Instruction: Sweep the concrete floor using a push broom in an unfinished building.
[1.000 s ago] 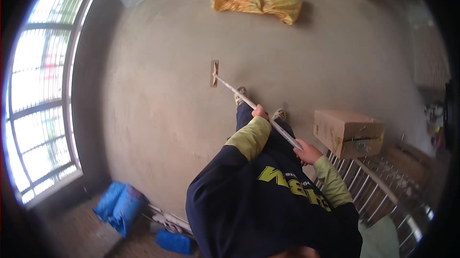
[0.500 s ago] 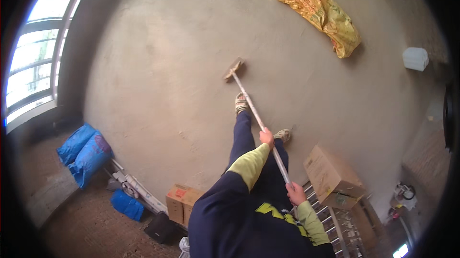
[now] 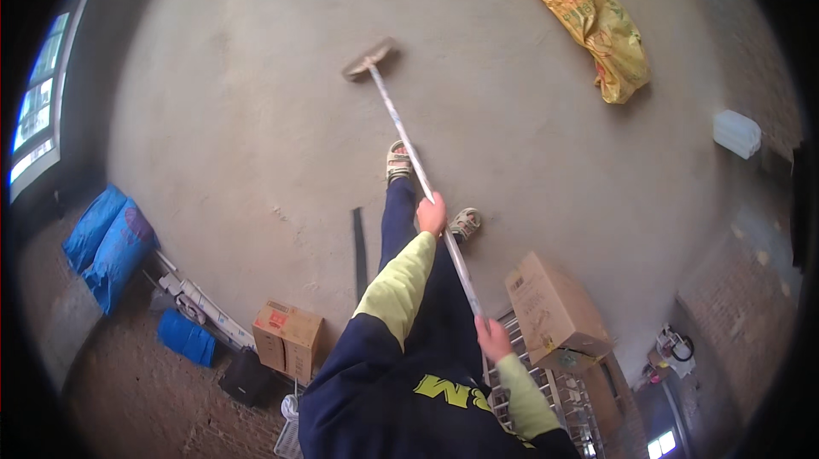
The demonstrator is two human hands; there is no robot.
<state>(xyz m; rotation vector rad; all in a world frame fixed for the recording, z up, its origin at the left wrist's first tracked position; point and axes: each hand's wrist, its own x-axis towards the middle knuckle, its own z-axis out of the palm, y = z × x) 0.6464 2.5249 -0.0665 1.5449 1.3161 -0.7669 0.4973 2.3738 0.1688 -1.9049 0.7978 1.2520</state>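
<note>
A long-handled push broom [image 3: 398, 122] slants across the floor ahead of me, its wide flat head [image 3: 367, 62] on the grey concrete. My left hand [image 3: 432, 214] is closed round the middle of the pale pole. Lower down, near the pole's end by my right side, my right hand [image 3: 493, 339] grips it too. The broom's head looks slightly blurred. Beyond my left foot [image 3: 397, 161], in a pale sandal, the pole runs out to that head; my right foot [image 3: 465, 224] stands farther back.
A crumpled yellow sack [image 3: 593, 24] lies at the far right, with a white plastic jug [image 3: 736, 134] nearer the right wall. Cardboard boxes [image 3: 554, 305] stand close on my right, another carton [image 3: 287, 341] on my left. Blue bags [image 3: 111, 246] lean by the left wall.
The broom's head has moved forward and left, away from my feet. Both hands keep hold of the pole. The view has shifted, and a dark strip now shows beside my left leg.
</note>
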